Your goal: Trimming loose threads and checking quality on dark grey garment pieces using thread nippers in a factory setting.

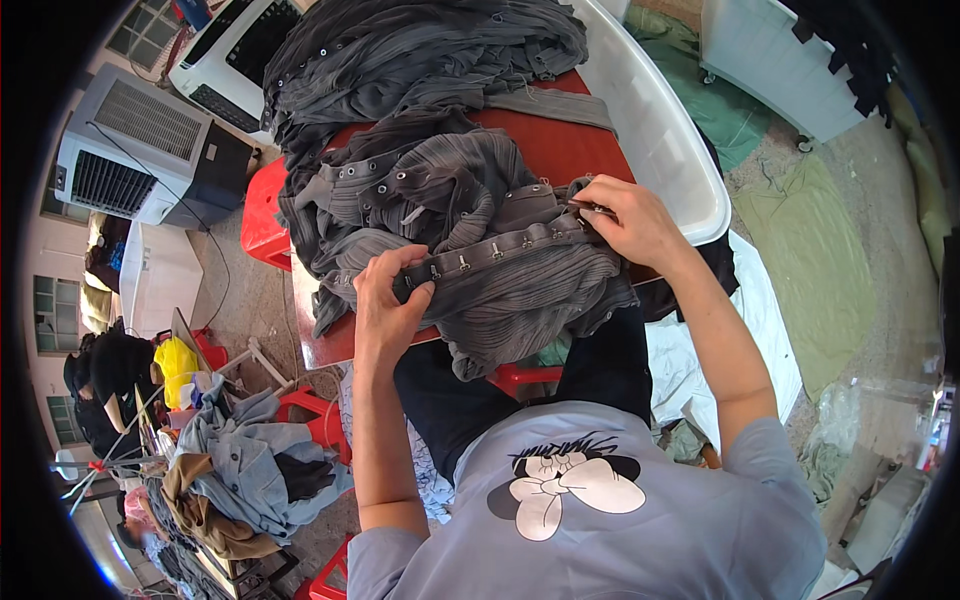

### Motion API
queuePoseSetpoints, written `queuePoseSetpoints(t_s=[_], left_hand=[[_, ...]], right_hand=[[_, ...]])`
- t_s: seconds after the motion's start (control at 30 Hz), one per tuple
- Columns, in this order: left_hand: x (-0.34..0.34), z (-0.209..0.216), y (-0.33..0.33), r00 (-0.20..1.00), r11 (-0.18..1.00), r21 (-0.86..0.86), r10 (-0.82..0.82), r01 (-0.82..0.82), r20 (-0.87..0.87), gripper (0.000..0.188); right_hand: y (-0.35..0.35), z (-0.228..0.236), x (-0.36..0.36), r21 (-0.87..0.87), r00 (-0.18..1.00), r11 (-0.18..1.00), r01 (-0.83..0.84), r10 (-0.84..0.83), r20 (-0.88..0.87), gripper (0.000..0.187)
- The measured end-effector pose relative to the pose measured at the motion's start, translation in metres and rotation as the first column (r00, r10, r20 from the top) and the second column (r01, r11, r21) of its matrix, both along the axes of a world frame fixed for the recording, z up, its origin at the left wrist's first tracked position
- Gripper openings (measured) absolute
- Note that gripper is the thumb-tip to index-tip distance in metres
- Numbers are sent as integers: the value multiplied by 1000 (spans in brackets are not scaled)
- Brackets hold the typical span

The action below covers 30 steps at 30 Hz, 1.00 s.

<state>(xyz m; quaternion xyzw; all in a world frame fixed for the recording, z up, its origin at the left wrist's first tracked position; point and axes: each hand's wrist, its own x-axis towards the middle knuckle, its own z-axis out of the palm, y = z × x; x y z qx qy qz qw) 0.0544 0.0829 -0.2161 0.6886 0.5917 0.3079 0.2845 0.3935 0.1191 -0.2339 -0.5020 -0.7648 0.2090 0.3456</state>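
Observation:
A dark grey ribbed garment (540,310) lies bunched over my lap and the table's near edge. Along it runs a band with a row of metal hooks (464,262), stretched between my two hands. My left hand (388,300) pinches the band's left part between thumb and fingers. At the band's right end my right hand (635,222) is closed around a small, slim dark tool (592,208), perhaps thread snips; its kind is mostly hidden by the fingers. Just beyond the band, more grey cloth with metal eyelets (402,174) is heaped.
A large pile of grey garments (420,60) covers the far part of the red table (560,130). Right of it stands a long white tub (690,170). A red stool (265,215) and air coolers (135,140) are at left, with heaped clothes (255,460) nearer me.

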Motion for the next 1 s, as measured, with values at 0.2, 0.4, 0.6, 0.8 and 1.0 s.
queuePoseSetpoints(t_s=[0.2,0.4,0.6,0.8,1.0], left_hand=[[-9,-2,2,1000,1000,-5,-7,7,-5,42],[-14,-8,-2,999,1000,4,17,-17,28,43],[-29,-12,-6,999,999,-4,53,-53,10,45],[-56,-16,-14,985,990,31,140,-137,-101,45],[-99,-37,-15,948,980,126,183,-155,-260,39]], right_hand=[[14,1,25,-379,985,910,-171,169,-39,23],[2,4,35,-504,979,846,-178,102,-175,20],[-11,3,36,-409,980,903,-128,51,-194,15],[-11,-9,40,-346,991,937,-53,6,-134,16],[-9,-18,42,-381,973,924,-27,-63,-223,10]])
